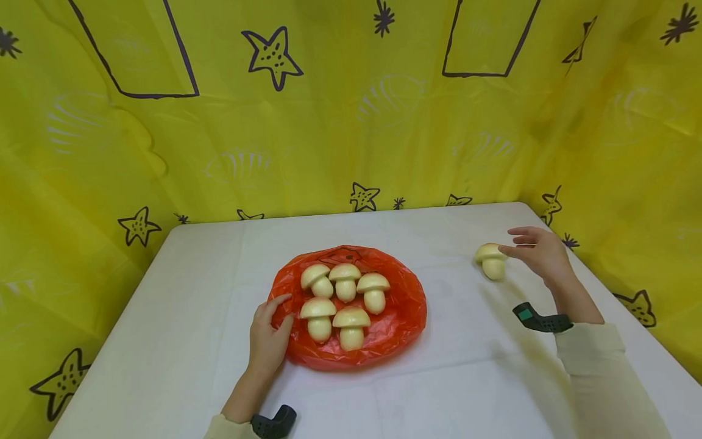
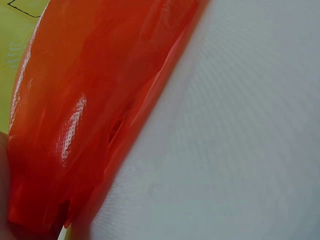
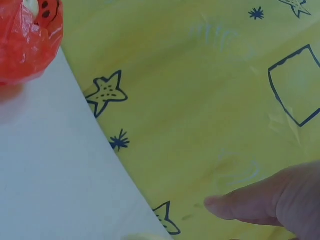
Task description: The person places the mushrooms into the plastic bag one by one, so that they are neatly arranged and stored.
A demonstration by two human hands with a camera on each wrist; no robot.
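A red plastic bag (image 1: 403,305) with a puffy rim lies spread round on the table, holding several cream toy mushrooms (image 1: 351,326) with rounded caps. My left hand (image 1: 269,338) grips the bag's left rim, its thumb and a finger over the edge; the other fingers are mostly hidden. Close up, the left wrist view shows the shiny red side of the bag (image 2: 75,115). On the right, a single toy mushroom (image 1: 493,266) stands on the table. My right hand (image 1: 540,253) hovers beside its cap, fingers spread and holding nothing; one fingertip overlaps the cap in the head view.
A white table (image 1: 181,292) bears everything. Behind it and along both sides hangs a yellow curtain (image 1: 329,140) printed with starfish and other dark outlines. Dark bands (image 1: 540,319) sit on both wrists.
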